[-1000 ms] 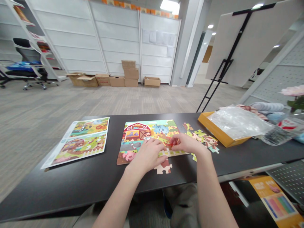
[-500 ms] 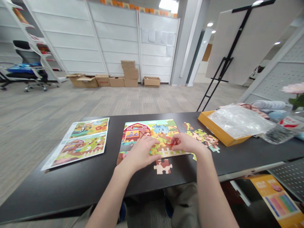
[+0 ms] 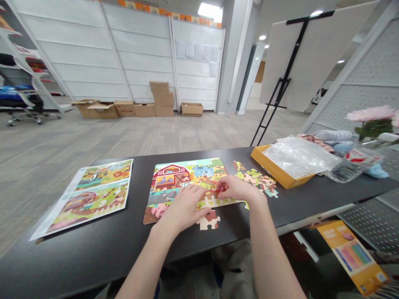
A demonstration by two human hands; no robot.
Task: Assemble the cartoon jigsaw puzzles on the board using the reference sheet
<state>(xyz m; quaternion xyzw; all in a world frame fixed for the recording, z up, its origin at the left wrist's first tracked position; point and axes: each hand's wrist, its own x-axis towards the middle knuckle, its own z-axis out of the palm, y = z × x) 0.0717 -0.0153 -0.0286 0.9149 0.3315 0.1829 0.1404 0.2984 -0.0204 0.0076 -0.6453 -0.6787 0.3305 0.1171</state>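
Note:
A farm-scene jigsaw puzzle (image 3: 170,176) lies on the dark table, mostly joined up. My left hand (image 3: 187,207) rests over its lower middle, fingers apart, with nothing seen in it. My right hand (image 3: 233,189) is at the puzzle's right part, its fingers pinched together near a reddish spot; whatever they hold is too small to make out. One loose brown-and-cream piece (image 3: 208,221) lies just below the puzzle, beside my left thumb. Several loose pieces (image 3: 255,178) are spread to the right of the puzzle, beyond my right hand.
A printed picture sheet (image 3: 90,195) lies at the table's left. On the right stands a yellow box (image 3: 280,170) with clear plastic in it, near rolled cloths (image 3: 332,135) and pink flowers (image 3: 370,113). Below the table edge is another yellow box (image 3: 349,253).
The whole view has swung a little to the right, so things appear farther left. Both hands keep nearly the same pose over the puzzle.

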